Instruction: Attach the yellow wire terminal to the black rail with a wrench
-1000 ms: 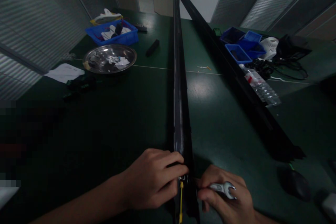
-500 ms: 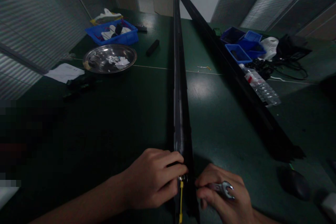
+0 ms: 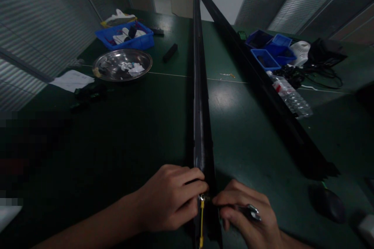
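Note:
A long dark rail point(image 3: 198, 124) runs away from me down the middle of the green table. My left hand point(image 3: 175, 198) is closed around its near part, fingertips beside a small metal ring terminal point(image 3: 202, 197) on a yellow wire point(image 3: 201, 221) that lies in the rail. On the rail's right side, my right hand point(image 3: 248, 210) pinches a metal wrench point(image 3: 253, 212), its open jaw pointing right and the other end hidden near the fingertips. The fingertips of my right hand are close to the terminal.
A second dark rail point(image 3: 274, 105) slants along the right. Beyond it are blue bins point(image 3: 265, 60), a plastic bottle point(image 3: 292, 95) and a mouse point(image 3: 327, 204). At left stand a metal bowl point(image 3: 112, 74), a blue basket point(image 3: 146, 42) and paper point(image 3: 71, 80).
The wrench in my right hand has turned, so its jaw now shows edge-on. My right fingertips have shifted slightly left toward the rail. My left hand has barely moved.

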`<state>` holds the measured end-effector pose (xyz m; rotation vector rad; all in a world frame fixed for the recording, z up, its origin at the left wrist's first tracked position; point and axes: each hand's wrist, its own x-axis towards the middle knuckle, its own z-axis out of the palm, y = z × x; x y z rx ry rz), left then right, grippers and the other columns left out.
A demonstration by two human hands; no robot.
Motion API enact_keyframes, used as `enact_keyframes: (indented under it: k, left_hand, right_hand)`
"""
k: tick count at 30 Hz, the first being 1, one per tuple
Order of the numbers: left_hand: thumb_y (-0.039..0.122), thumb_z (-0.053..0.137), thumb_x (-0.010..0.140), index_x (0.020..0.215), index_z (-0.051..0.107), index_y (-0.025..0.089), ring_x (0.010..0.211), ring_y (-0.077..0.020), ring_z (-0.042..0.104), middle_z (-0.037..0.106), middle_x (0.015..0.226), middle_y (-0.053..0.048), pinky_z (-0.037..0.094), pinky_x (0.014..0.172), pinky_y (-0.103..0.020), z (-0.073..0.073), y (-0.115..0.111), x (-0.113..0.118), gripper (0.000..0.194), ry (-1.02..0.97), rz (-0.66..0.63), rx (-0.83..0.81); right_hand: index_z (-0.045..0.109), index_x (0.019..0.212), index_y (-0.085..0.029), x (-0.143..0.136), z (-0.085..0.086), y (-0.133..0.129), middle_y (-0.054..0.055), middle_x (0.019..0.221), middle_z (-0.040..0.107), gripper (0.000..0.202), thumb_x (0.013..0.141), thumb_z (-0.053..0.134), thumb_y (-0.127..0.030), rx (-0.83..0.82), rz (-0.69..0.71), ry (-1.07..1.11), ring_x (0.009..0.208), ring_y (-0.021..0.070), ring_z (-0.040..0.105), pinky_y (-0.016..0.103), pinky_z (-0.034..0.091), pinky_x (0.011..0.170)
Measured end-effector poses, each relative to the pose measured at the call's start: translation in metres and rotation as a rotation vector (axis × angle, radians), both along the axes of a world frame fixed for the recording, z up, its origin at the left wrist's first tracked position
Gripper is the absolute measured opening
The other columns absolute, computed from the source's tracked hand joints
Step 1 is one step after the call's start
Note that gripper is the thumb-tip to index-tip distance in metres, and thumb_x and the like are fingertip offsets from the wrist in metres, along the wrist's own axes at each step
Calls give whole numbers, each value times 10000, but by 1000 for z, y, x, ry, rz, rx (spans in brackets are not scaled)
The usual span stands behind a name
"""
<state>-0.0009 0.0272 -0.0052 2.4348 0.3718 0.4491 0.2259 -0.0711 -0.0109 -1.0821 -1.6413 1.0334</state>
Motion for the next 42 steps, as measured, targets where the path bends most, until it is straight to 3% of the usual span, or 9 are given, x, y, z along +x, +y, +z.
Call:
enact_keyframes:
  k: [11, 30, 42]
  left_hand:
    - [143, 449, 950, 1011, 601, 182, 726, -169, 639, 659, 1006, -40, 475, 598, -322, 0, 1, 0, 169, 0, -4, 44]
    - [145, 457, 969, 1132, 597, 169, 757, -173, 646, 669, 1024, -49, 489, 619, -314, 1, 1, 0, 216, -6, -5, 11]
    - [177, 441, 980, 1222, 610, 177, 811, -200, 672, 657, 1079, -53, 523, 643, -359, 0, 1, -1, 295, 7, -21, 22]
  right_hand:
    - [716, 1111, -204, 0, 4, 3, 20, 780, 635, 201, 1065, 538, -287, 30, 25, -35, 573, 106, 620, 208, 524, 518]
    - [649, 1033, -218, 0, -2, -6, -37, 612, 651, 74, 1035, 578, -240, -35, -85, 41, 523, 102, 632, 213, 504, 559]
    - [627, 993, -231, 0, -5, -7, -30, 697, 644, 60, 1037, 594, -255, -23, -78, 76, 529, 88, 614, 205, 484, 528]
